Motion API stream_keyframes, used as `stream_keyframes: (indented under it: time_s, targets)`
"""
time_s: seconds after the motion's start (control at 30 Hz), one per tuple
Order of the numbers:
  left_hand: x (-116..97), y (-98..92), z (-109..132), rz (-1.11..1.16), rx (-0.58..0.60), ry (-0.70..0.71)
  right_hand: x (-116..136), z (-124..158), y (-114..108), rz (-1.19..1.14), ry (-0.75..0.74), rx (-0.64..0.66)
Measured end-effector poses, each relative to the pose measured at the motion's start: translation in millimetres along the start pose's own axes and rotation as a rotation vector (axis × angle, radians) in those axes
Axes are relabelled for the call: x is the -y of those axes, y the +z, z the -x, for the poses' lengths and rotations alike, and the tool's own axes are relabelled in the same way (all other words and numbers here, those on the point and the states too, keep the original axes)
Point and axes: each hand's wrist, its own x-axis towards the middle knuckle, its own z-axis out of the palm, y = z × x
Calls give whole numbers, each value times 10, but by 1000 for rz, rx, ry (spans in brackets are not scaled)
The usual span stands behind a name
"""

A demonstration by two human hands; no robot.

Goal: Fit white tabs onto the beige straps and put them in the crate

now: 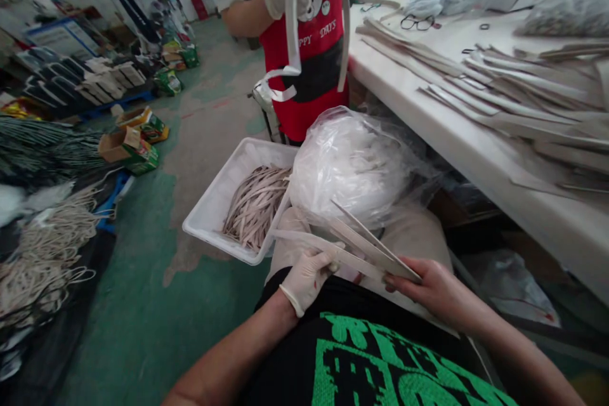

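Black T-shirt with green print [380,361] fills the near edge. Gloved left hand [307,279] and bare right hand [428,288] grip flat beige strips [361,254]. Just beyond, a bulging plastic bag [347,171] hides part of a white tray [209,216]. Farther off, a co-worker's red apron [304,101] is cut off by the top edge.

This is a small production workshop, not a home: a long counter [476,165] is piled with flat strips [523,95], and a co-worker's red apron [304,101] stands beside it. The worn green-painted floor [157,330] holds bundled cord [42,254], cartons [126,146] and a blue pallet [117,104] – stock everywhere.
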Motion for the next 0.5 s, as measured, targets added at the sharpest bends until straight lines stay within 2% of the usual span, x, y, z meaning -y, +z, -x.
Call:
stream_keyframes:
  time_s: [0.1, 0.27, 0.43, 0.5]
  targets:
    - [26, -9, -13, -7, 8, -29, -78, 136, -84, 59, 31, -35]
    - [124, 102, -28, 7, 2, -172, 70, 96, -40, 82, 31, -66]
    - [89, 129, -8, 46, -48, -64, -20, 157, -126, 118, 44, -150]
    - [123, 132, 5, 56, -23, -105, -129, 258, -187, 130, 72, -178]
